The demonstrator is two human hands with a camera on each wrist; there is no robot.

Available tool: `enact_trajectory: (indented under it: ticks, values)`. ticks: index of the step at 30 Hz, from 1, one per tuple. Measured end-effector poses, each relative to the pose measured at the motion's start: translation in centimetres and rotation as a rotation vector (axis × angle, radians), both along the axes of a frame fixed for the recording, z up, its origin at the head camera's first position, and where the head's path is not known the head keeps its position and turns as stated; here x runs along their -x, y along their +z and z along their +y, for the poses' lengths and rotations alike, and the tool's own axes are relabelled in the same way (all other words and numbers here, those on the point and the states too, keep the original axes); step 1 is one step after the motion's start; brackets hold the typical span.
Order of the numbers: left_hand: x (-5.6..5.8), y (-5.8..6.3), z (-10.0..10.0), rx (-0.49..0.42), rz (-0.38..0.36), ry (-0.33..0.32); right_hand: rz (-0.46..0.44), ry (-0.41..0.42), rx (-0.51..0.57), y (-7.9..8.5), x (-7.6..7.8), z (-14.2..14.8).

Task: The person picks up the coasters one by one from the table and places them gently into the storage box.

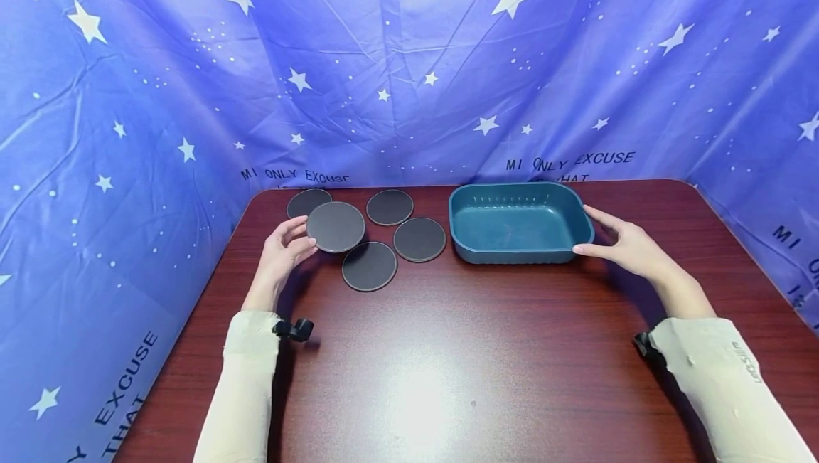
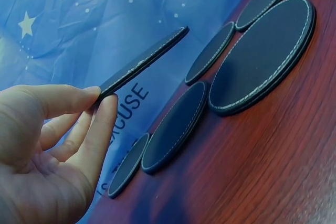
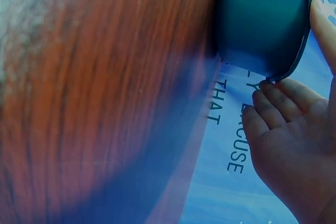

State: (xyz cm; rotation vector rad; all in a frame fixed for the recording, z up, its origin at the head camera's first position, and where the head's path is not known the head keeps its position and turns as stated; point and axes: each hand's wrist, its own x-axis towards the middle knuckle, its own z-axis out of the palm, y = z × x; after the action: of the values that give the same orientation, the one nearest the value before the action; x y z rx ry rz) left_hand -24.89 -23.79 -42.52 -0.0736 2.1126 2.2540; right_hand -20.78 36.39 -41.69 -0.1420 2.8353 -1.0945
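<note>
In the head view my left hand (image 1: 284, 249) pinches a round black coaster (image 1: 335, 227) by its left edge, thumb against fingers, holding it tilted above the table. The left wrist view shows pale stitching along the rims of the other black coasters (image 2: 262, 59); several lie flat beneath and beyond the held one. A deep teal rectangular basin (image 1: 518, 257) stands at the back, right of the coasters. My right hand (image 1: 630, 246) holds its right end, thumb at the near corner and fingers at the far side. In the right wrist view those fingers (image 3: 270, 103) touch its edge.
The dark red wooden table (image 1: 499, 349) reflects a bright glare near its middle. A blue curtain (image 1: 384, 57) with white stars hangs behind and along both sides. Black wrist devices (image 1: 297, 329) sit at both pale sleeves.
</note>
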Motion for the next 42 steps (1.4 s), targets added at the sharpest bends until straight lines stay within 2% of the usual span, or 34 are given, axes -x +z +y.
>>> enact_trajectory:
  ticks: [14,28,42]
  values:
    - [0.7,0.1,1.8,-0.008,0.017,-0.039,0.009,-0.012,-0.018,0.0,0.1,-0.2]
    - [1.0,0.5,3.9,-0.012,0.027,-0.083,0.014,0.005,-0.001,0.2,0.0,-0.5]
    - [1.2,-0.1,6.3,-0.020,0.010,-0.119,0.007,0.012,-0.006,0.2,0.0,-0.4]
